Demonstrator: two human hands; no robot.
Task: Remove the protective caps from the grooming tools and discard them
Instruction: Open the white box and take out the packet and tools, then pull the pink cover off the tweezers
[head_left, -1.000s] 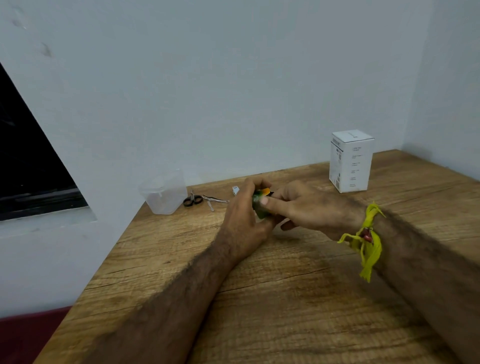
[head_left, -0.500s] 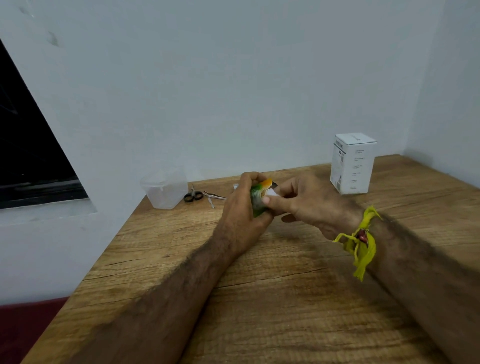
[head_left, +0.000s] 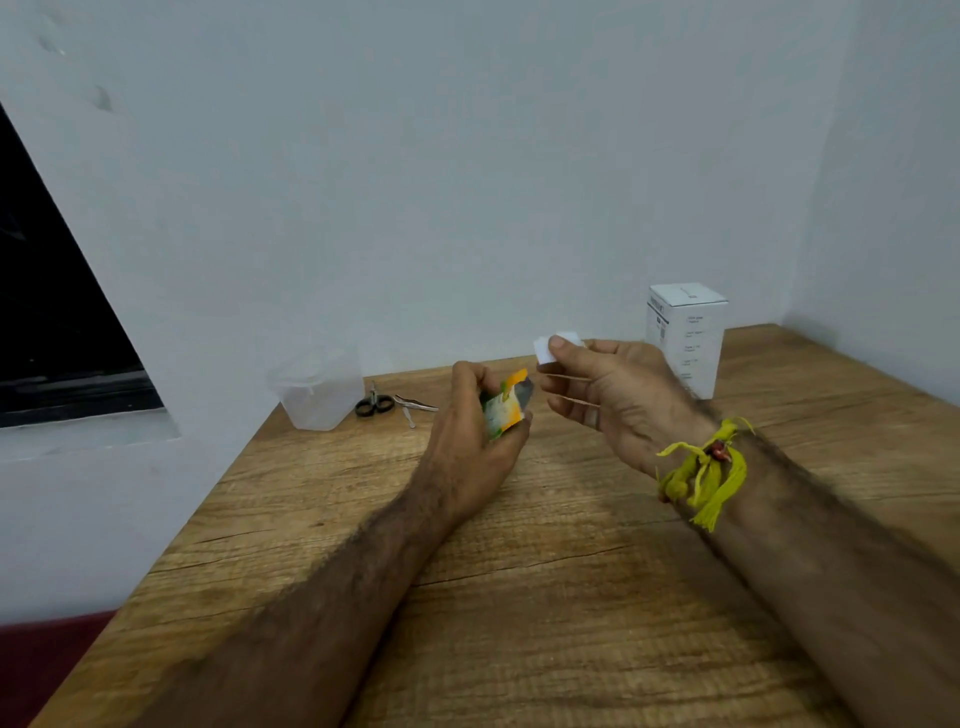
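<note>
**Head view: packet and white piece held apart above the tabletop**

Your left hand (head_left: 470, 415) grips a small green, orange and white packet (head_left: 506, 405) above the wooden tabletop (head_left: 545, 571). Just beside it, your right hand (head_left: 618, 395) pinches a small white piece (head_left: 543, 349) between thumb and fingertip, clear of the packet. Farther back lie black-handled scissors (head_left: 374, 404), metal tweezers (head_left: 415, 404), a clear plastic container (head_left: 319, 389) and a white box (head_left: 685, 338).

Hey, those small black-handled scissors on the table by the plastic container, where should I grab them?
Take the scissors by the black finger loops, coming from above: they lie flat, loops toward you, blades pointing at the wall. The clear container crowds their left.
</note>
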